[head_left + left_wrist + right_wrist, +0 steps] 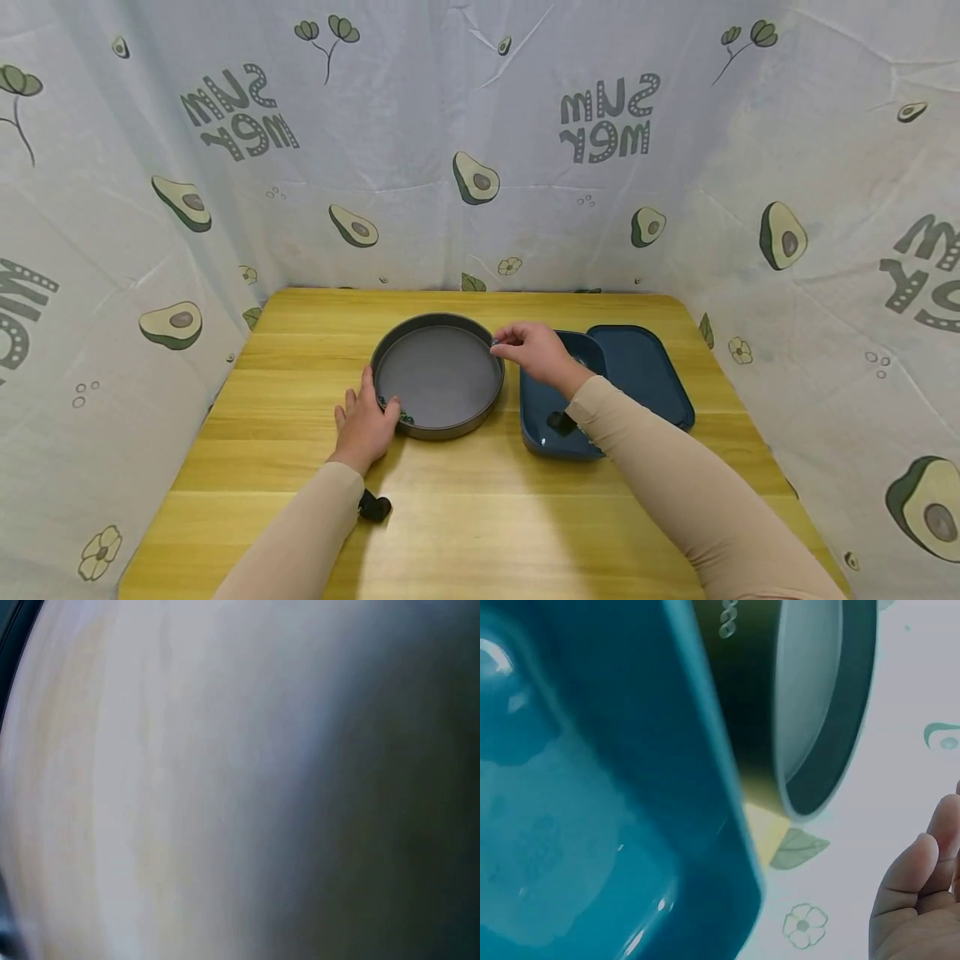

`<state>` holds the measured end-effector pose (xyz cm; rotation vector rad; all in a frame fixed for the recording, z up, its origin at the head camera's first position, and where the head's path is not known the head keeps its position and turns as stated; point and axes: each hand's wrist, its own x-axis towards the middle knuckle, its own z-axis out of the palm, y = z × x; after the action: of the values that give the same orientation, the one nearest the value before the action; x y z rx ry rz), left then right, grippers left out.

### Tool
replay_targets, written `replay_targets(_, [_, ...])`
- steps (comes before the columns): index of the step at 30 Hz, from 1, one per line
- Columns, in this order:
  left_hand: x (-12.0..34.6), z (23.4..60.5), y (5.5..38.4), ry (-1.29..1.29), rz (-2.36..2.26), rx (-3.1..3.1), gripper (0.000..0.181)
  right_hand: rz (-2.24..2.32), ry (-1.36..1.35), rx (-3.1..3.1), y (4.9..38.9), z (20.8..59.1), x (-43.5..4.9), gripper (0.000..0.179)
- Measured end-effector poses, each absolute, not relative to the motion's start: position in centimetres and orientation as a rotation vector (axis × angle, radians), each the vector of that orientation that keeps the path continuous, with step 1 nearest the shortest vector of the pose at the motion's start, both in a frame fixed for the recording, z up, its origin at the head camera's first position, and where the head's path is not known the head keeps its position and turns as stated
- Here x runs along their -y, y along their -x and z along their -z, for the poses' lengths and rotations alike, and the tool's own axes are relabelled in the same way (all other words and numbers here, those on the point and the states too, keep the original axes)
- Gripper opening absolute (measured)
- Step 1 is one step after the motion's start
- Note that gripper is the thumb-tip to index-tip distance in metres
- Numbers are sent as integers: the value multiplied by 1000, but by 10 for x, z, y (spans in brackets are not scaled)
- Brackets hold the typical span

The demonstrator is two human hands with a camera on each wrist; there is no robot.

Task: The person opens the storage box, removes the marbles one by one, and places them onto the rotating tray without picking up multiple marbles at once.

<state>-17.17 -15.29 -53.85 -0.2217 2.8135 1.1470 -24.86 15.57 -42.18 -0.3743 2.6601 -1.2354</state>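
A round dark grey baking pan [438, 375] lies on the table. My left hand [365, 425] rests at its near left rim, fingers spread outside and thumb over the edge. Small dark green pieces [406, 417] lie inside the pan beside that thumb. Over the pan's right rim, my right hand [532, 350] pinches a small dark piece [495, 342] between thumb and fingertips; its kind cannot be made out. The right wrist view shows this hand [922, 892] at the lower right, with the pan [817, 780] beyond the blue tub. The left wrist view is blurred.
A deep blue rectangular tub [534, 417] stands right of the pan, under my right forearm. A flat blue lid [648, 379] lies at its right. The wooden table [465, 517] is bounded by a patterned curtain [420, 125] behind and on both sides.
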Motion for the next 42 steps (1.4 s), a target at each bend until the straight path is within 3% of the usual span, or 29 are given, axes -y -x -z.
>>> replay_targets(21, [153,540,172,228,-1132,-2830,86,1498,350,-2510,253,419,-114,33])
replay_targets(42, [153,540,174,240,-1127,-2821,87,1509,397,-2495,249,419,-100,23])
